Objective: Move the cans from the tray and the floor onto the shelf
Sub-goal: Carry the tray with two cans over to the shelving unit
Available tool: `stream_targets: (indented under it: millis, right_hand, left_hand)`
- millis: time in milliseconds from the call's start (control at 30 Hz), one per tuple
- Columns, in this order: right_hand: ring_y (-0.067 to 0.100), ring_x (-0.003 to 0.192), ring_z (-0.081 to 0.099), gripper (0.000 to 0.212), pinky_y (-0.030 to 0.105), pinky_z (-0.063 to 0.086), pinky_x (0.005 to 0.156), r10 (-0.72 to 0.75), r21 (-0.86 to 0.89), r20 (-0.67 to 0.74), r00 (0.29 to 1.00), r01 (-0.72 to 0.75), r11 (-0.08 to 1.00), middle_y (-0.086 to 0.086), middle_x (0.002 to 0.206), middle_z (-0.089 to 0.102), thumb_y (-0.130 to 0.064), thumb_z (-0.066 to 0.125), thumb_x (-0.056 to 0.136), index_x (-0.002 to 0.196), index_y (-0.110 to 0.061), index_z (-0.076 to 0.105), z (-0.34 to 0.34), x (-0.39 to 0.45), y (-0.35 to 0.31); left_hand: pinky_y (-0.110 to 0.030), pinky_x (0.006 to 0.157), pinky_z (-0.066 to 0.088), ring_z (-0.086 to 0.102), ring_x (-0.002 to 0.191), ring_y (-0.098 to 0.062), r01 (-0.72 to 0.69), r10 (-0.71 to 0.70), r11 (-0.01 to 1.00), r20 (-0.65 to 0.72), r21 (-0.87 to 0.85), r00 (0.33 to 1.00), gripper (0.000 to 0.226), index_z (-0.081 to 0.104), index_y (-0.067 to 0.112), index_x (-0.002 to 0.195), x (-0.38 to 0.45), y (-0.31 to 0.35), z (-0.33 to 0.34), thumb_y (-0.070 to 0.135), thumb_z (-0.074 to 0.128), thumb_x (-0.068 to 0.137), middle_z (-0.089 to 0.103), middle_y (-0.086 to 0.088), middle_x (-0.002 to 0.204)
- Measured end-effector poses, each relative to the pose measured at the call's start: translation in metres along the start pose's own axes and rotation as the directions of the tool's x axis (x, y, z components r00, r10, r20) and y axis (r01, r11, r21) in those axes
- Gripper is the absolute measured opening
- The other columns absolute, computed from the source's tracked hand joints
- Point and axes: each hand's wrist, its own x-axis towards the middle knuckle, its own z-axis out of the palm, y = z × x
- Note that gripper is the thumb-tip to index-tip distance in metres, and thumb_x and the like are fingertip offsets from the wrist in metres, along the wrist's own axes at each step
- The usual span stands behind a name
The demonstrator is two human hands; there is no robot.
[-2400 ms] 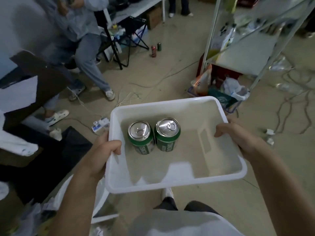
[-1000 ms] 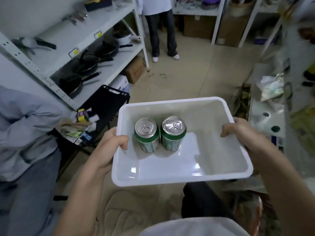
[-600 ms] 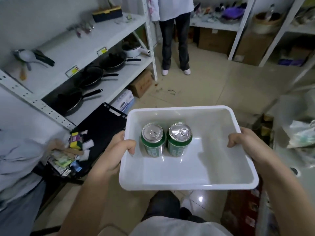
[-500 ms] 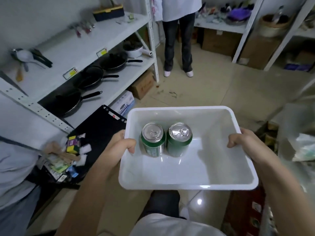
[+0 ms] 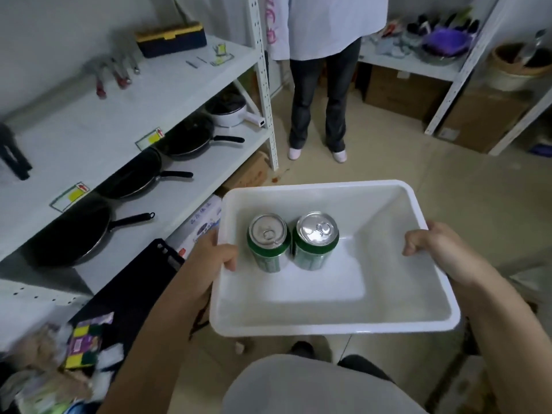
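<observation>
I carry a white plastic tray in front of me at waist height. My left hand grips its left rim, thumb inside. My right hand grips the right rim. Two green cans with silver tops stand upright side by side in the tray's left half: the left can close to my left thumb, the right can touching it. A white metal shelf runs along the left, its upper board mostly bare.
Three black frying pans and a white pot sit on the lower shelf board. A toolbox and tools lie on the upper board. A person stands ahead by the shelf post. Cardboard boxes and more shelving fill the back right.
I have turned left from the open floor toward the white shelf, carrying the tray. The cans have kept their places in the tray, and both hands have kept their grip.
</observation>
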Motion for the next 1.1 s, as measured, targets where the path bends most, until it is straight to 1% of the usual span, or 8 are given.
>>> stream_targets:
  millis: [100,200,400,500,600,700,833,1100]
  right_hand:
    - [0.009,0.027,0.052,0.023,0.012,0.037,0.029,-0.002,-0.004,0.014,1.000,0.002,1.000,-0.004,0.033,0.057,-0.008,0.048,0.043,0.063,-0.011,0.058,-0.005,0.053,-0.033]
    - [0.008,0.026,0.051,0.027,0.011,0.037,0.030,0.000,-0.017,0.050,0.999,0.001,1.000,-0.005,0.032,0.056,-0.006,0.047,0.042,0.067,-0.010,0.056,-0.011,0.110,-0.064]
    - [0.013,0.033,0.059,0.036,0.020,0.043,0.031,-0.046,-0.108,0.257,0.965,0.076,0.991,-0.003,0.040,0.063,-0.006,0.046,0.043,0.077,-0.011,0.058,-0.022,0.221,-0.134]
    - [0.020,0.040,0.061,0.029,0.027,0.047,0.037,-0.059,-0.157,0.379,0.923,0.127,0.979,0.005,0.055,0.063,-0.004,0.050,0.050,0.077,-0.014,0.056,-0.014,0.263,-0.176]
    - [0.021,0.043,0.059,0.019,0.028,0.049,0.043,-0.073,-0.223,0.495,0.866,0.207,0.953,0.005,0.055,0.061,0.005,0.050,0.063,0.077,-0.004,0.058,0.010,0.301,-0.212]
    - [0.030,0.058,0.057,0.023,0.034,0.048,0.055,-0.032,-0.313,0.584,0.811,0.261,0.913,0.013,0.068,0.058,0.007,0.047,0.068,0.086,0.000,0.060,0.051,0.332,-0.239]
    - [0.025,0.053,0.055,0.019,0.026,0.045,0.042,0.020,-0.353,0.720,0.694,0.341,0.871,0.011,0.068,0.051,0.008,0.045,0.075,0.068,-0.007,0.055,0.125,0.357,-0.264]
    - [0.024,0.056,0.054,0.027,0.025,0.040,0.049,0.100,-0.346,0.892,0.441,0.523,0.779,0.006,0.063,0.055,0.008,0.043,0.076,0.068,-0.014,0.056,0.295,0.363,-0.293]
  left_hand:
    - [-0.025,0.052,0.035,0.042,0.054,-0.022,-0.005,0.005,1.000,-0.041,0.004,0.999,0.017,0.041,0.007,0.058,0.045,0.034,0.001,0.003,0.043,0.042,0.046,-0.002,0.052]
    - [-0.027,0.055,0.038,0.046,0.063,-0.025,-0.001,0.000,1.000,-0.064,-0.011,0.998,0.032,0.047,0.004,0.074,0.086,0.060,0.005,0.003,0.043,0.042,0.045,-0.013,0.068]
    - [-0.023,0.048,0.040,0.050,0.053,-0.023,0.008,-0.048,0.985,-0.230,-0.174,0.972,0.033,0.050,0.005,0.074,0.144,0.097,0.024,0.002,0.042,0.042,0.050,-0.009,0.064]
    - [-0.025,0.051,0.042,0.052,0.054,-0.027,-0.004,-0.100,0.956,-0.337,-0.294,0.936,0.040,0.051,0.002,0.081,0.159,0.109,0.025,0.001,0.041,0.042,0.051,-0.011,0.066]
    - [-0.023,0.042,0.044,0.058,0.045,-0.021,-0.035,-0.126,0.931,-0.410,-0.364,0.903,0.040,0.055,0.002,0.080,0.167,0.113,0.016,0.001,0.041,0.043,0.056,-0.008,0.059]
    - [-0.022,0.042,0.043,0.055,0.039,-0.018,-0.060,-0.182,0.906,-0.513,-0.420,0.839,0.034,0.054,0.003,0.072,0.170,0.113,0.003,0.001,0.040,0.041,0.055,-0.004,0.049]
    - [-0.018,0.040,0.041,0.051,0.036,-0.016,-0.090,-0.288,0.857,-0.617,-0.508,0.732,0.033,0.051,0.001,0.073,0.170,0.103,-0.020,0.000,0.039,0.042,0.051,-0.005,0.049]
    - [-0.017,0.038,0.039,0.048,0.035,-0.014,-0.201,-0.450,0.785,-0.762,-0.586,0.466,0.025,0.050,0.008,0.065,0.158,0.062,-0.087,0.001,0.040,0.043,0.051,0.000,0.043]
